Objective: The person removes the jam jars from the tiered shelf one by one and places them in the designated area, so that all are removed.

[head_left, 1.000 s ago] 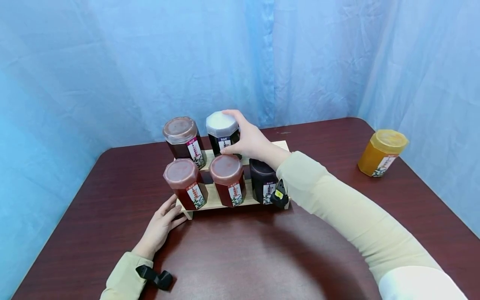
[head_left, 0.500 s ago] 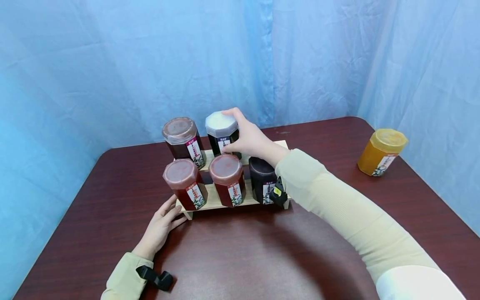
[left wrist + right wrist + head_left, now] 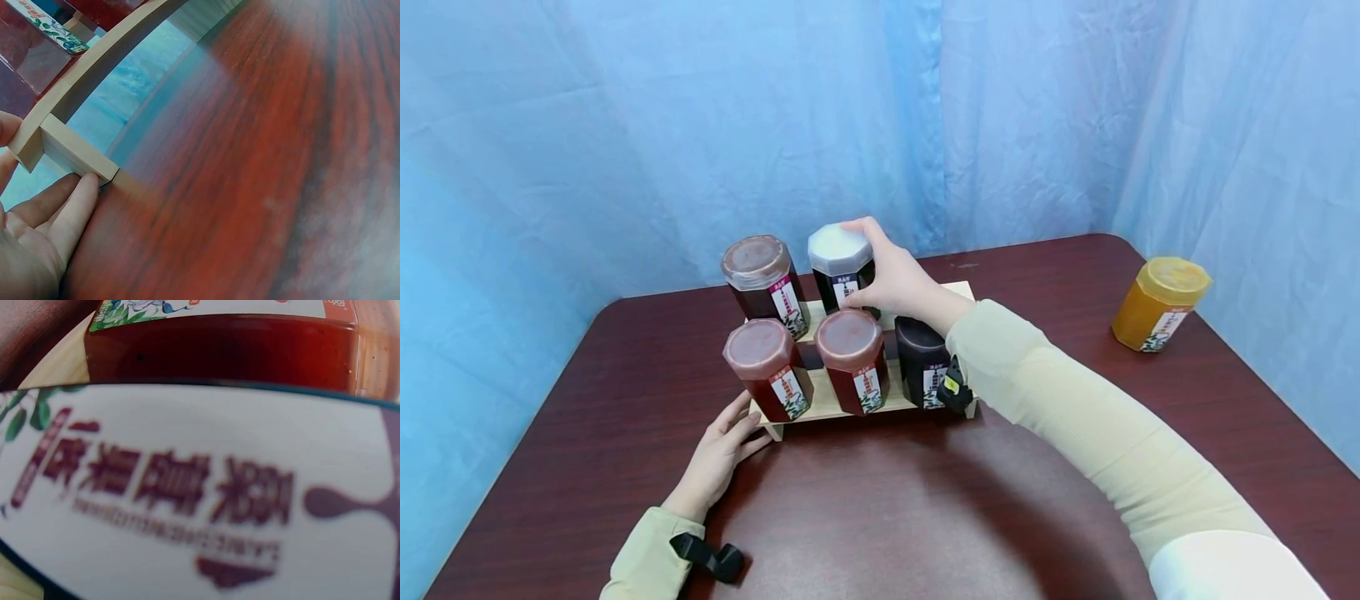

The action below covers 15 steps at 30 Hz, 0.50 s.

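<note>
A two-step wooden rack [image 3: 825, 406] bears several eight-sided jars with labels. My right hand [image 3: 901, 282] grips a dark jar with a whitish lid [image 3: 839, 248] on the back step, thumb at its front label and fingers round the lid's right side. My left hand [image 3: 721, 454] holds the rack's front left corner; in the left wrist view its thumb lies at the board's end and other fingers touch the wooden leg [image 3: 78, 150]. A red jar [image 3: 769, 371] stands just above that corner. In the right wrist view, a blurred jar label [image 3: 175, 487] fills the foreground.
A second red jar [image 3: 852, 358] stands mid-front, with a dark jar [image 3: 919, 354] right of it, partly behind the right wrist. A brownish-lidded jar [image 3: 763, 275] is at back left. A yellow jar [image 3: 1161, 304] stands apart on the table [image 3: 880, 508]. Blue curtains [image 3: 700, 150] surround it.
</note>
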Tool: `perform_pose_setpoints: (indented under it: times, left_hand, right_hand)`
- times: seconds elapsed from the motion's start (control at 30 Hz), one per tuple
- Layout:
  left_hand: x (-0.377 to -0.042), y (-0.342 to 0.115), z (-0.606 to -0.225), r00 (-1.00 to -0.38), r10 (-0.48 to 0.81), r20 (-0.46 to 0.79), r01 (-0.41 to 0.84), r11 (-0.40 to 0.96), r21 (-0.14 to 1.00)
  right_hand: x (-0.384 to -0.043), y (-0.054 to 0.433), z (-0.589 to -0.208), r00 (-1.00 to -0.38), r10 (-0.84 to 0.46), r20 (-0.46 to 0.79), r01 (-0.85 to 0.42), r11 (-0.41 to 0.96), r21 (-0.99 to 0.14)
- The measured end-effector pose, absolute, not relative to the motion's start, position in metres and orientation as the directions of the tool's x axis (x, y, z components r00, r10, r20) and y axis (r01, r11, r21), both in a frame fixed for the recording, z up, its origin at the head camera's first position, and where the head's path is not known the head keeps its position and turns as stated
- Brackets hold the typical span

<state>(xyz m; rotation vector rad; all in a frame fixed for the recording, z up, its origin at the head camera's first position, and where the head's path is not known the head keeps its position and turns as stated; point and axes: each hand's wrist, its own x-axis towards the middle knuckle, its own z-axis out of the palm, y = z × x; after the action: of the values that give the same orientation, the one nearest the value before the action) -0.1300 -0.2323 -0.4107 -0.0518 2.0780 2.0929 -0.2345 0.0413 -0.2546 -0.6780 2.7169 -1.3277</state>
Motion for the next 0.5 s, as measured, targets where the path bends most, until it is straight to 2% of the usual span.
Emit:
perform_pose_setpoints:
  times: [0.5]
  left_hand:
    - [-0.1299, -0.2321, -0.4104, -0.983, 0.092, -0.158, -0.159, -0.003, 0.987]
  right_hand:
    - [-0.2348, 0.0391, -0.2553, -0.9, -0.396, 0.182, -0.387, 0.536, -0.75]
